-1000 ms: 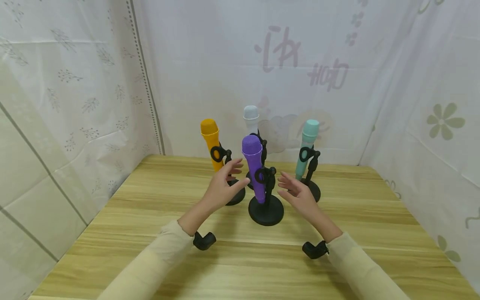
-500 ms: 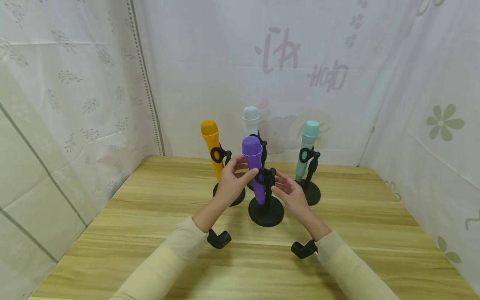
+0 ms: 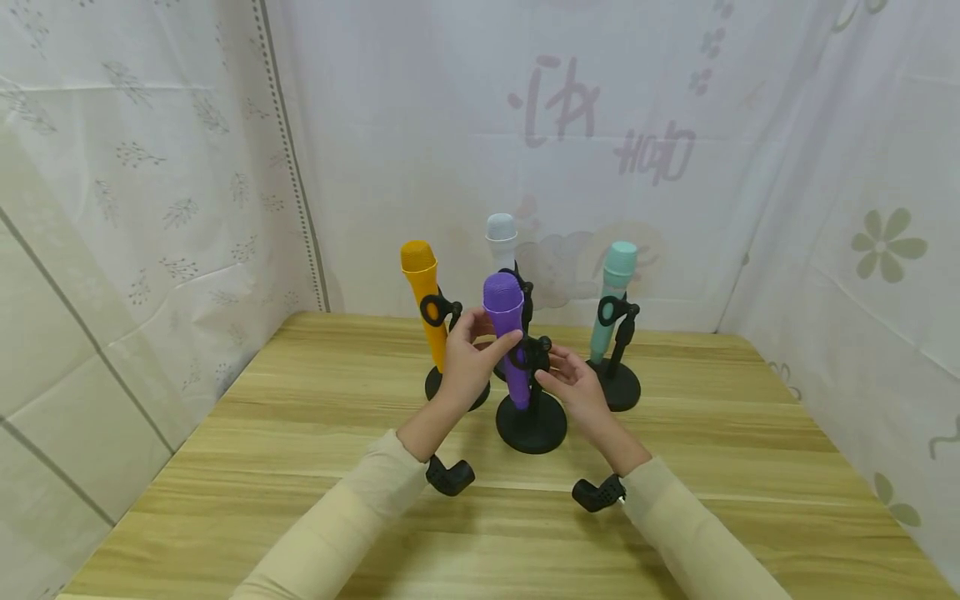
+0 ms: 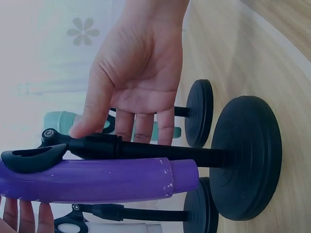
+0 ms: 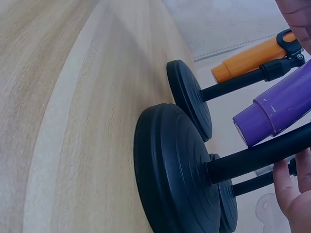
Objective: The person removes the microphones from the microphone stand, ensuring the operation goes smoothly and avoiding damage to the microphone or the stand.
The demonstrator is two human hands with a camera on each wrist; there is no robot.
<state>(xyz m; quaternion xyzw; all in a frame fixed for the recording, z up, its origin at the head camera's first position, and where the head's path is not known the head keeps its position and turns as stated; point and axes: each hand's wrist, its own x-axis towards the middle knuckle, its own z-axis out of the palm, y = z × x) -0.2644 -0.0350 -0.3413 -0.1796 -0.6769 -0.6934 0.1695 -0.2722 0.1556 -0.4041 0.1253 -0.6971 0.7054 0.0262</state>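
A purple microphone (image 3: 502,304) leans in the ring clip of a black microphone stand (image 3: 532,429) at mid-table. My left hand (image 3: 467,367) holds the microphone's body, its thumb across the front and fingers behind. Those fingertips (image 4: 26,218) show along the microphone's side in the left wrist view. My right hand (image 3: 581,387) grips the stand's upright from the right. In the left wrist view its thumb meets the joint sleeve, and the fingers pass behind the pole (image 4: 170,153); their tips are partly hidden.
An orange microphone (image 3: 420,279) stands on its own stand at left, a white microphone (image 3: 502,233) behind, and a mint-green microphone (image 3: 617,271) at right. Patterned white cloth (image 3: 390,125) hangs around the wooden table (image 3: 300,417). Each wrist bears a black camera (image 3: 450,477).
Both hands have moved inward from either side of the purple microphone. The left now holds its body and the right the stand's upright. The microphones and stands keep their places.
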